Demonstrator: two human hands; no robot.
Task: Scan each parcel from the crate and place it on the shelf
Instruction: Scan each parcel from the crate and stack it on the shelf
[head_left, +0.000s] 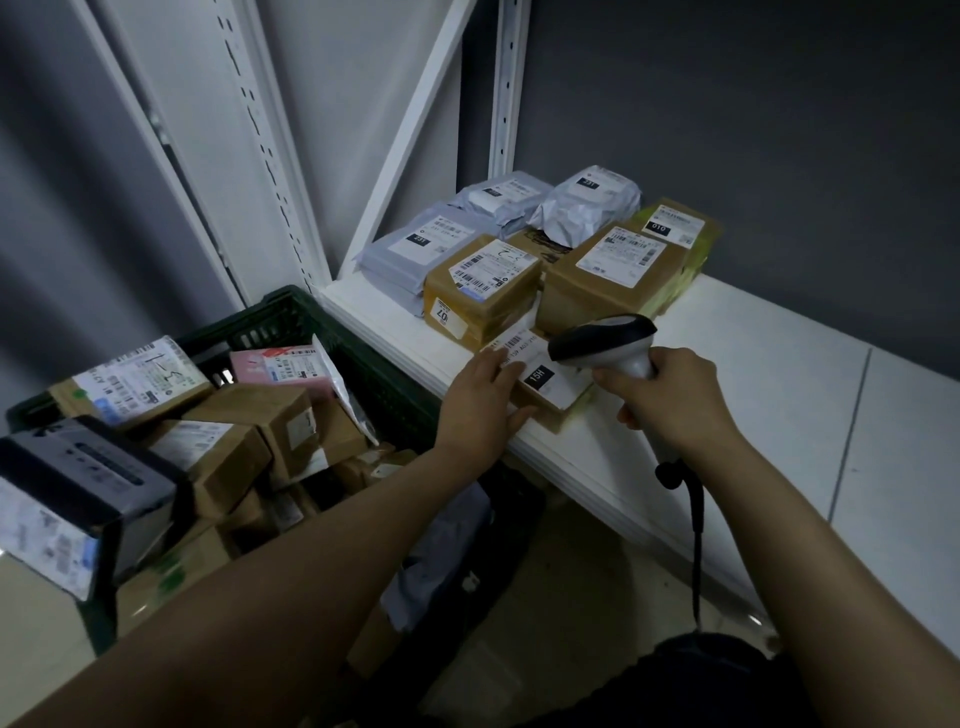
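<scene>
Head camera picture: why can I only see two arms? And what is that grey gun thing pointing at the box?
The camera sits on a person's head and looks down, so only their arms show. The right hand grips a barcode scanner, which reads the striped labels; its cable hangs below. The left hand rests flat on a small parcel marked 15H, at the front edge of the white shelf. Behind it on the shelf lie brown boxes and grey bags. To the left, a dark green crate is full of more parcels.
</scene>
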